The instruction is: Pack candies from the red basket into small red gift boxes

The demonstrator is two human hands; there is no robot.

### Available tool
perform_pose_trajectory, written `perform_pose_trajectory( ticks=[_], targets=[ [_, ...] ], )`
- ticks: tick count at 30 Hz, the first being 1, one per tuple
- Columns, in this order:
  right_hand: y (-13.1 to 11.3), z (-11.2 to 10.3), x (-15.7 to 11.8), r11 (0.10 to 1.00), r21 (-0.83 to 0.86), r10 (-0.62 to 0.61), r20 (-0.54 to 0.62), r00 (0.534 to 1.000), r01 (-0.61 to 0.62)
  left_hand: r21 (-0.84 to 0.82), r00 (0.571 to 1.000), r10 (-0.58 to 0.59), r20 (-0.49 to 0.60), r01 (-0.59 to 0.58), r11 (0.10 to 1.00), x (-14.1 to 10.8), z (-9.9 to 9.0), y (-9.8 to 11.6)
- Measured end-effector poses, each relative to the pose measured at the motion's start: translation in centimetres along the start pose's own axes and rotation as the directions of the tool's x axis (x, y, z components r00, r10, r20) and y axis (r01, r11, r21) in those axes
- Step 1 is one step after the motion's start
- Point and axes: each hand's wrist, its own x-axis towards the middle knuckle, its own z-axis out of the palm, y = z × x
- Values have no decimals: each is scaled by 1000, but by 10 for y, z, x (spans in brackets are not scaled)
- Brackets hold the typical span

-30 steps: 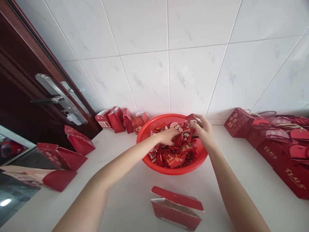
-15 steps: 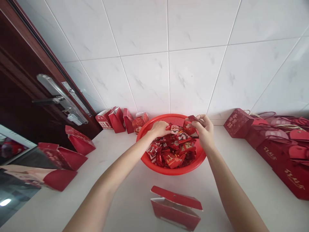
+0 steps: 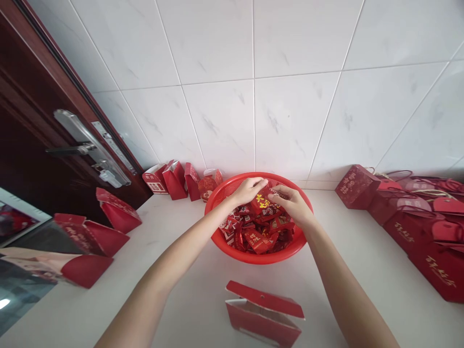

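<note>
A red plastic basket (image 3: 255,258) full of red wrapped candies (image 3: 257,239) stands against the wall. My left hand (image 3: 248,191) is over its far side, fingers closed at the top edge of a red candy packet (image 3: 261,200) with yellow characters. My right hand (image 3: 294,205) comes in from the right, thumb and fingers closed around a dark red wrapper (image 3: 278,191) that is partly hidden beside the packet. In front of the basket stands a red gift box (image 3: 264,321) with its lid flap raised and its inside partly visible.
Small red boxes (image 3: 174,180) line the wall at left, and more open red boxes (image 3: 118,211) stand along the left edge. Red gift bags with cord handles (image 3: 422,237) crowd the right side. A dark door (image 3: 32,111) with a metal handle is at left.
My right hand has moved left and inward over the basket, toward my left hand. The packet with yellow characters now shows between my hands. The box in front stays put.
</note>
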Motion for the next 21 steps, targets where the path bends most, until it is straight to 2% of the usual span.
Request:
perform_pose_trajectory(
  ticks=[3, 4, 6, 7, 9, 10, 12, 13, 14, 18, 21],
  targets=[
    [2, -1, 1, 999, 31, 27, 4, 1000, -28, -42, 998, -3, -70, 0, 999, 0, -2, -1],
    [4, -1, 2, 998, 52, 24, -33, 999, -22, -56, 996, -37, -87, 32, 998, 0, -3, -2],
    [7, -1, 4, 996, 91, -3, -190, 982, 21, -67, 985, -166, -53, 163, 984, 1, -5, -5],
    [8, -2, 5, 993, 100, -27, -292, 956, 58, -56, 970, -244, 2, 244, 968, 1, -6, -7],
    [10, -3, 7, 987, 93, -72, -457, 887, 128, 7, 911, -372, 177, 376, 926, 1, -8, -12],
    [10, -3, 7, 985, 87, -86, -498, 863, 148, 49, 873, -406, 270, 408, 912, 0, -8, -13],
    [10, -3, 7, 984, 87, -87, -514, 853, 152, 116, 796, -433, 422, 427, 897, -3, -6, -14],
    [9, -3, 7, 986, 92, -75, -506, 859, 140, 133, 768, -427, 478, 417, 899, -4, -4, -14],
    [8, -2, 7, 988, 95, -62, -497, 866, 125, 141, 758, -399, 515, 385, 912, -6, -2, -14],
    [4, 1, 4, 994, 67, -47, -475, 879, 90, 238, 818, -239, 524, 129, 963, -6, 4, -12],
    [2, 1, 3, 993, 84, -30, -473, 880, 78, 360, 827, -229, 513, 35, 932, -5, 4, -14]
  ],
)
